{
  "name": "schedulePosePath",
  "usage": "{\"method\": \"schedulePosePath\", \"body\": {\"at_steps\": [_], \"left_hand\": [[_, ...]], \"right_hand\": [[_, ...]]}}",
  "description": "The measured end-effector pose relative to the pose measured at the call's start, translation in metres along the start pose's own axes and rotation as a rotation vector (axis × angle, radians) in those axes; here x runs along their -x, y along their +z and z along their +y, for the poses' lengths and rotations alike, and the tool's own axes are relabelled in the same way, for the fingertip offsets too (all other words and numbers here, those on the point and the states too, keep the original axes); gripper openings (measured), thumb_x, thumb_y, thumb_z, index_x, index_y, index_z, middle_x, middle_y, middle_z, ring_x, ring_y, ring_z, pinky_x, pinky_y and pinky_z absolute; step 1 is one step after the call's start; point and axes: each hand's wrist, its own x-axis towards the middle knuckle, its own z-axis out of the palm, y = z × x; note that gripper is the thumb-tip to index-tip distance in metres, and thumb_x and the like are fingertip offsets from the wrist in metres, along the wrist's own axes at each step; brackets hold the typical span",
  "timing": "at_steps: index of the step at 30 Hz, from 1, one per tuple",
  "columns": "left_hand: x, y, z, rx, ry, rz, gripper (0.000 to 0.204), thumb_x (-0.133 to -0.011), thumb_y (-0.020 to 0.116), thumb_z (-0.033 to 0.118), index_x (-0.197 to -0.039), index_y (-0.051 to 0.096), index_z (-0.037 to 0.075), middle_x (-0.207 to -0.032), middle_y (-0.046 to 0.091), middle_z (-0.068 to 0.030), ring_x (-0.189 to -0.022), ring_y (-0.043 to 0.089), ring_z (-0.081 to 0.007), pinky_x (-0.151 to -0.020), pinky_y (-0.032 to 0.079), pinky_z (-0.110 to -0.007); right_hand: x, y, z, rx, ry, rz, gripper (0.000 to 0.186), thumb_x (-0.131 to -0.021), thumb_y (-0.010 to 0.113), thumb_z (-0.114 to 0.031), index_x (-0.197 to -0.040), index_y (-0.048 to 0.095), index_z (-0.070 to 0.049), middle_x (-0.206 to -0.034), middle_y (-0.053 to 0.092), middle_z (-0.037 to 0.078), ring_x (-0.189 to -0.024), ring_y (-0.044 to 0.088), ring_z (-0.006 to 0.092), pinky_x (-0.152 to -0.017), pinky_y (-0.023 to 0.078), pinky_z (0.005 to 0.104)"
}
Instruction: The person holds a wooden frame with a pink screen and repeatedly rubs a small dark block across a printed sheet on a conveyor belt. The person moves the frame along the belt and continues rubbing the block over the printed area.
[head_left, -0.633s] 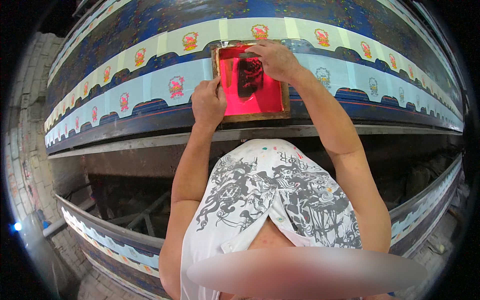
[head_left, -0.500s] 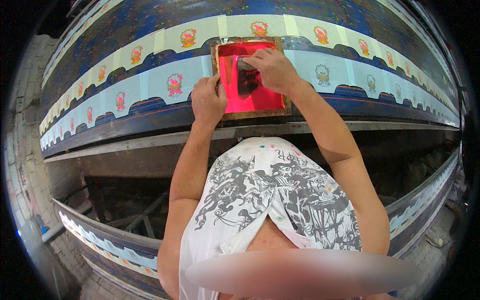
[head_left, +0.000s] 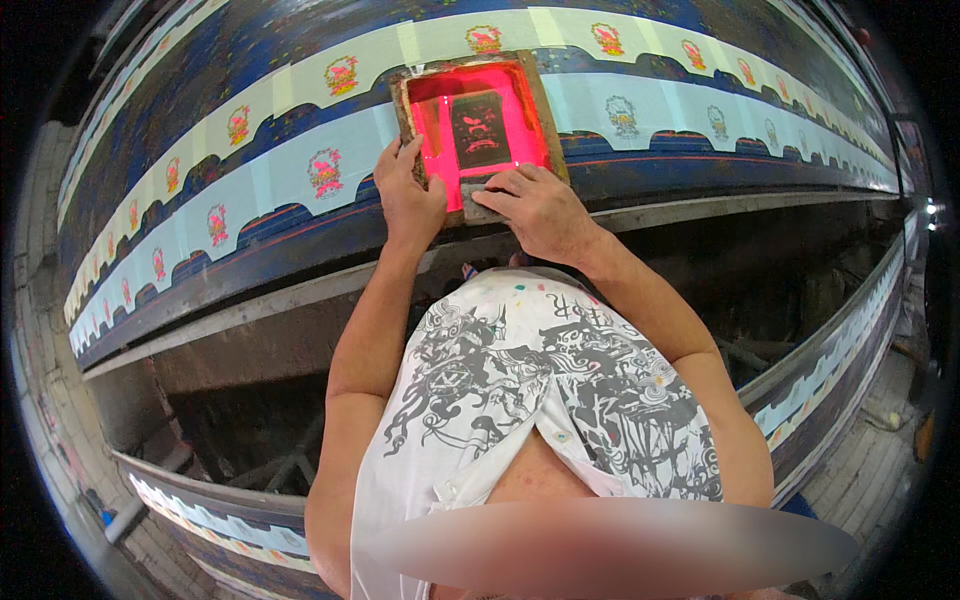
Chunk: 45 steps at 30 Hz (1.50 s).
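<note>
A wooden-framed printing screen lies over the pale fabric pieces along the dark table, with bright pink ink spread inside it. A dark rectangular design shows at its middle. My left hand has its fingers closed on the screen's left side. My right hand grips a grey squeegee at the near inside edge of the screen, below the design. Small pink, yellow and grey emblems are printed on the pieces around the screen.
The long table curves across the upper view, edged by a metal rail. Below it is a dark gap with pipes and struts. Another table strip with pale pieces runs behind me. A brick floor shows at the left.
My right hand has pulled the squeegee down from the upper part of the screen to its near edge, uncovering the dark design. The view has shifted slightly.
</note>
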Motion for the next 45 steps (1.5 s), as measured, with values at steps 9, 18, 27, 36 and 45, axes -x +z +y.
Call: {"method": "schedulePosePath", "body": {"at_steps": [9,18,27,36,45], "left_hand": [[-0.009,0.0,0.008,0.158,-0.16,0.028,0.049,-0.08,0.073,-0.005,-0.128,0.082,0.004,-0.154,0.065,-0.0298,-0.148,0.06,-0.0414,-0.124,0.046,-0.049],[-0.014,0.006,0.058,0.282,-0.128,0.044,0.038,-0.083,0.072,-0.009,-0.118,0.082,0.004,-0.158,0.063,-0.028,-0.146,0.061,-0.0366,-0.118,0.049,-0.044],[-0.008,0.053,0.072,0.345,-0.191,0.055,0.033,-0.084,0.073,-0.004,-0.115,0.082,0.005,-0.16,0.061,-0.0283,-0.15,0.059,-0.0384,-0.122,0.046,-0.045],[-0.007,0.044,0.029,0.527,-0.284,0.021,0.034,-0.083,0.075,-0.008,-0.116,0.081,0.002,-0.163,0.058,-0.0308,-0.151,0.061,-0.0342,-0.124,0.047,-0.043],[-0.011,0.049,0.027,0.662,-0.297,-0.005,0.036,-0.087,0.073,-0.012,-0.12,0.078,0.0,-0.17,0.051,-0.0283,-0.144,0.066,-0.0281,-0.118,0.052,-0.038]], "right_hand": [[0.039,-0.033,-0.032,-1.468,0.404,0.434,0.042,-0.123,0.056,-0.027,-0.136,0.075,0.009,-0.139,0.076,0.024,-0.125,0.074,0.0273,-0.11,0.058,0.0411],[0.14,-0.037,0.0,-0.705,0.635,0.716,0.027,-0.118,0.058,-0.012,-0.126,0.078,0.004,-0.129,0.078,0.018,-0.118,0.074,0.0248,-0.103,0.059,0.0374],[0.139,-0.049,0.027,-0.326,0.457,0.73,0.02,-0.112,0.066,-0.008,-0.123,0.079,0.002,-0.125,0.08,0.018,-0.123,0.075,0.0357,-0.11,0.057,0.0458],[0.126,-0.052,0.031,-0.228,0.348,0.703,0.015,-0.101,0.077,0.005,-0.115,0.076,0.0,-0.122,0.081,0.017,-0.121,0.077,0.0354,-0.107,0.06,0.0467],[0.082,-0.067,0.04,-0.192,0.042,0.452,0.03,-0.084,0.092,-0.005,-0.11,0.079,-0.008,-0.116,0.079,0.009,-0.11,0.078,0.0355,-0.095,0.063,0.0474]]}}
